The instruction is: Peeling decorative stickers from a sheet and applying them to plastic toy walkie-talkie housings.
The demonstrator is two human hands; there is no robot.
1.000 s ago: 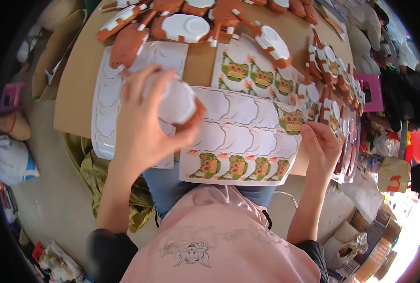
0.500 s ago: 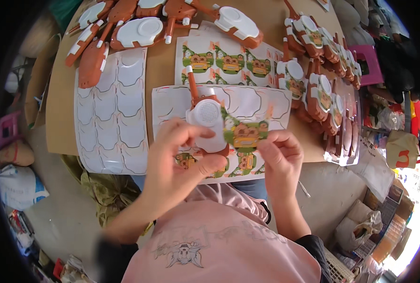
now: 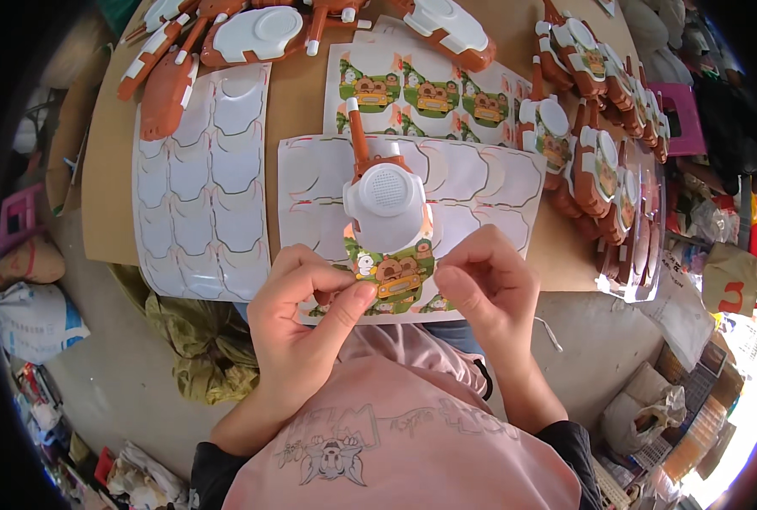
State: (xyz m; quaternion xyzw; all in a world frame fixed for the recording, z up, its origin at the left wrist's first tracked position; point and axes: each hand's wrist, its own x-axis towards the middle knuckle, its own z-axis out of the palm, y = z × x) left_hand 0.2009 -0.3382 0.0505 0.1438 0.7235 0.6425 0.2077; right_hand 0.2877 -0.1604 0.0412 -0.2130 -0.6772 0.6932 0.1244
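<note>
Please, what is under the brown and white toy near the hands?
Below the toy is a sheet with white, outlined spaces visible on both sides. The part directly underneath is covered; whether they touch is unclear.

Brown tabletop (image 3: 106, 187), grey floor (image 3: 110, 357), pink stool (image 3: 684, 127) at right, bright light (image 3: 751, 404) lower right

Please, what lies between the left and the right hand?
In the head view, the illustrated sticker lies between the left hand and the right hand, over the lower front of the brown-and-white toy walkie-talkie.
</note>
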